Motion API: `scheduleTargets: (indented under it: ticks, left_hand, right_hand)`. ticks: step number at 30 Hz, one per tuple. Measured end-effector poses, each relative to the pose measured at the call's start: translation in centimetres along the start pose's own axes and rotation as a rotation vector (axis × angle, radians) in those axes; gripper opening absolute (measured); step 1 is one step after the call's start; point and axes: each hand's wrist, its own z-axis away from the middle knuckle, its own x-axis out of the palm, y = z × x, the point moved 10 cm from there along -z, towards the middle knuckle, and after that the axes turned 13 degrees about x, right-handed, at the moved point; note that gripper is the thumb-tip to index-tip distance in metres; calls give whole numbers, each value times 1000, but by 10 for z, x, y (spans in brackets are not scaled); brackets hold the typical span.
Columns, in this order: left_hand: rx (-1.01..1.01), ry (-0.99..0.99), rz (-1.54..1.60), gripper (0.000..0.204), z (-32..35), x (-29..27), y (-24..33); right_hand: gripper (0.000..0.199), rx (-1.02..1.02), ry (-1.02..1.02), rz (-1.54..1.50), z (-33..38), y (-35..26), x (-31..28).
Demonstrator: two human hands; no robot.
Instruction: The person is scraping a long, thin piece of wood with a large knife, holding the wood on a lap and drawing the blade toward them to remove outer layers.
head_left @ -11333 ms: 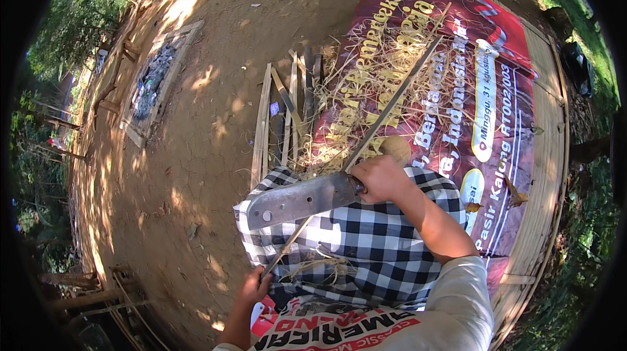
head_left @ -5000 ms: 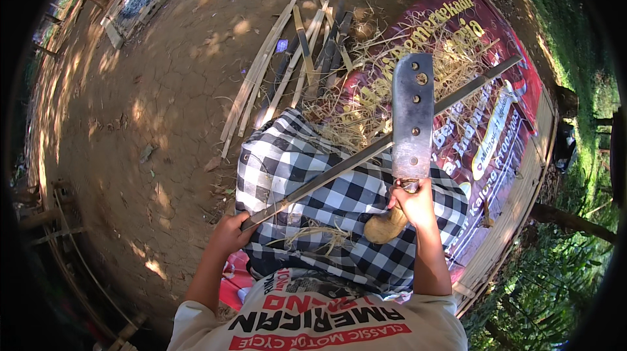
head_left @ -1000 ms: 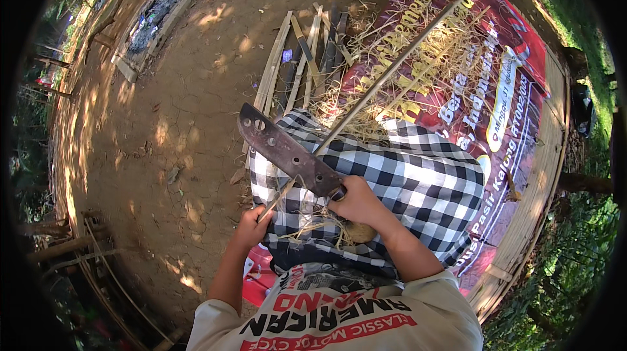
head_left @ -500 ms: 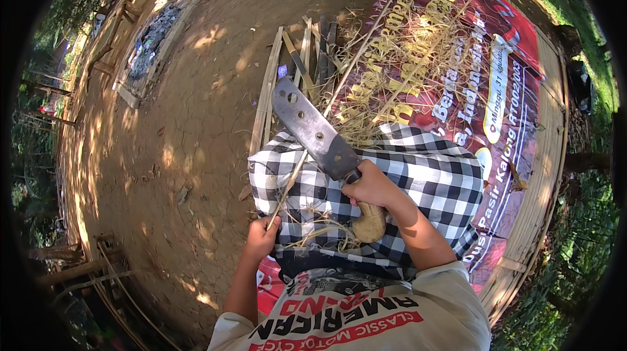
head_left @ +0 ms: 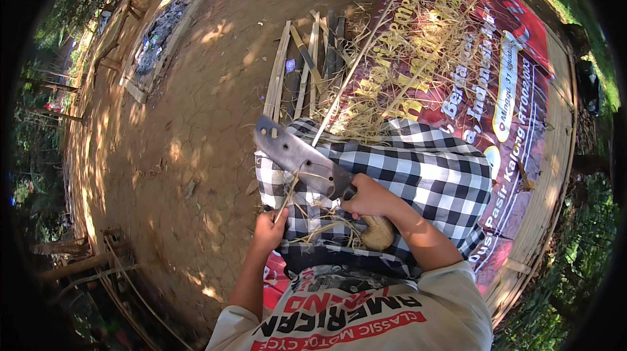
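At the cloth's (head_left: 424, 178) left edge my left hand (head_left: 268, 230) pinches the strip (head_left: 332, 113), likely light, springy, best held by this end, right hand (head_left: 368, 197) gripping the machete (head_left: 297, 156).

No longer pointing away from you as five seconds ago, your machete (head_left: 299, 155) slants leftward across the strip (head_left: 339, 98), its tip lower than half a second ago. Your right hand (head_left: 368, 195) is closer to your left hand (head_left: 268, 230), and the strip shows a narrow pale side, not its broad dark one.
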Motion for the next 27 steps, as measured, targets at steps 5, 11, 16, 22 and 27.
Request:
scheduleTargets:
  ticks: [5,11,16,22,27]
  left_hand:
    - [31,12,2,49,0,1,3]
    - [34,13,-29,50,-3,0,6]
    - [31,13,-24,51,0,-2,-4]
    - [35,24,-21,51,-2,1,6]
    - [-10,33,-39,50,0,0,0]
  right_hand:
    - [21,-24,-38,-70,-6,9,-7]
    - [22,-4,-21,12,-4,16,7]
    - [28,13,-42,-9,0,10,0]
    - [25,-5,-107,-5,-5,21,16]
    - [15,9,-73,-138,-5,25,5]
